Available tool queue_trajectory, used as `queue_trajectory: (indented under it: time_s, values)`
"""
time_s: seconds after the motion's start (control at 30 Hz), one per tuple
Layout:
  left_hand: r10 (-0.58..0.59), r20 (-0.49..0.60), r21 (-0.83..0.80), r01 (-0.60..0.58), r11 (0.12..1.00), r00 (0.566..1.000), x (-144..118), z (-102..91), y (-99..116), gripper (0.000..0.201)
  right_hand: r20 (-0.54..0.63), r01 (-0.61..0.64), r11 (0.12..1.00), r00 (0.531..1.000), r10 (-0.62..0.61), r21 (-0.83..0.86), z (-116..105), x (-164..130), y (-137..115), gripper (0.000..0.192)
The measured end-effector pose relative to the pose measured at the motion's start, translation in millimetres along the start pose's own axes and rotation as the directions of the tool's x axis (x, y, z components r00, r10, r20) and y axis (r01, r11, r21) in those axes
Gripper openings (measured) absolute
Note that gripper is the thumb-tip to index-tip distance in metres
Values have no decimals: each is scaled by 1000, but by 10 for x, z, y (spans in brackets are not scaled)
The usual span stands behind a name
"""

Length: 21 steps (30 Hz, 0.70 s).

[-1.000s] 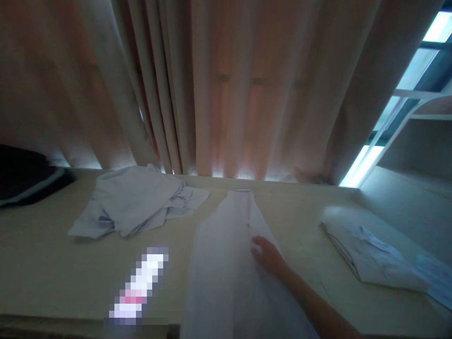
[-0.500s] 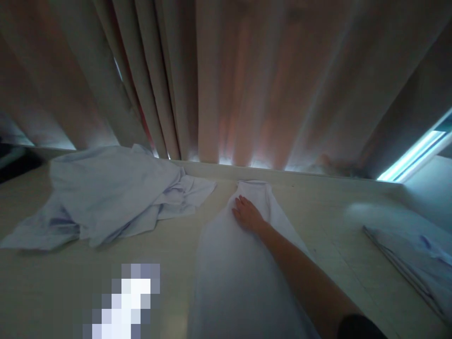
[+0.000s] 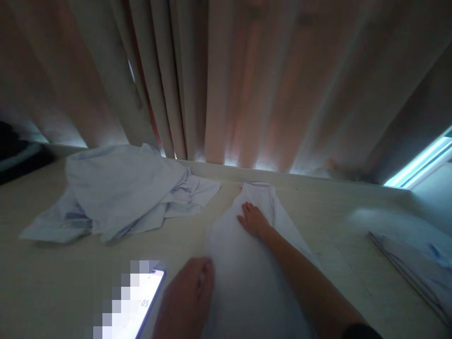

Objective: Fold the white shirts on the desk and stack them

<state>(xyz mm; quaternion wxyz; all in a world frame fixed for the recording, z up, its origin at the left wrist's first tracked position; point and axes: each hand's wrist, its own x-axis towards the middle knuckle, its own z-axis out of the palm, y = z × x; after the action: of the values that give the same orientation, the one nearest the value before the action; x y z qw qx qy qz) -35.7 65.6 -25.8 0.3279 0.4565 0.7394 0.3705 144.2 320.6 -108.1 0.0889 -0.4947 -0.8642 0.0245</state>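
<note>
While a white garment (image 3: pixel 247 282) is touched by the spread right hand (image 3: pixel 253 220), a phone (image 3: pixel 137 306) is found beside the curled left hand (image 3: pixel 189 294), its grip unclear; crumpled cloth (image 3: pixel 123 188) is seen beyond.

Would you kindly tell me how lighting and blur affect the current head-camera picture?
Head view: dim and backlit, with light glowing beneath the beige pleated fabric curtain; in the same view, the bright, rectangular white phone screen is partly pixelated; there too, the bare left hand looks blurred, the bare right hand on the long white cloth somewhat clearer.
</note>
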Motion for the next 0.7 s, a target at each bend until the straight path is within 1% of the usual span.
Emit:
queue_trajectory:
  time_s: [0.07,0.1,0.13,0.17,0.2,0.23,0.3,0.4,0.53,0.7]
  values:
    - [65,14,110,-66,992,998,642,184,138,35,-7,-4,1000,1000,4,-11,33,-30,11,64]
    - [91,18,208,-93,974,996,905,273,175,36,-12,-5,1000,1000,5,-15,50,-40,19,65]
    - [132,56,458,-143,877,990,1119,351,190,39,-15,-5,1000,1000,5,-17,67,-46,27,65]
    - [142,80,585,-162,795,987,1280,412,183,39,-16,-3,1000,1000,3,-18,81,-49,35,66]
    - [147,101,662,-177,728,984,1393,454,158,38,-16,0,1000,1000,0,-18,93,-49,43,66]
    - [150,118,710,-189,679,982,1465,477,123,36,-16,2,1000,1000,-2,-20,102,-46,50,67]
    - [150,127,718,-195,668,980,1519,472,47,32,-15,-1,1000,1000,0,-29,118,-36,62,68]
    - [131,136,735,-189,652,982,1512,405,-11,31,-15,-16,999,1000,16,-29,132,-24,73,69]
    - [87,128,730,-153,666,988,1527,350,21,31,-17,-9,1000,1000,9,-19,128,-37,69,70]
    - [78,130,678,-146,720,988,1605,388,43,28,-23,-16,999,1000,15,-29,93,-47,40,69]
